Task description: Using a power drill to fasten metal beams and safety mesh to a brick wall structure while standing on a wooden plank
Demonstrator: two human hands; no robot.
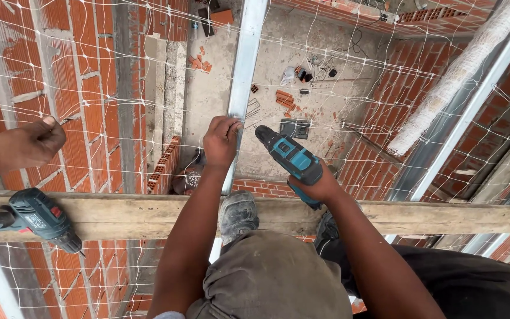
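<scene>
Metal profile (244,65) stands upright in front of the wooden plank (149,214), and the left hand (221,140) grips its edge, probably to keep it steady. Right hand (320,186) clasps the teal cordless drill (290,158), its tip pointing at the profile near the left fingers. At far left, another person's hand (28,143) is closed above a second dark drill (36,217).

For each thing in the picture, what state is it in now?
Left hand: gripping the metal profile.
Right hand: holding the teal drill, its tip beside the profile.
Second drill: held at the left edge, pointing right.
Co-worker's hand: closed, against the brick wall.
Wooden plank: lying level, a shoe on it.
</scene>
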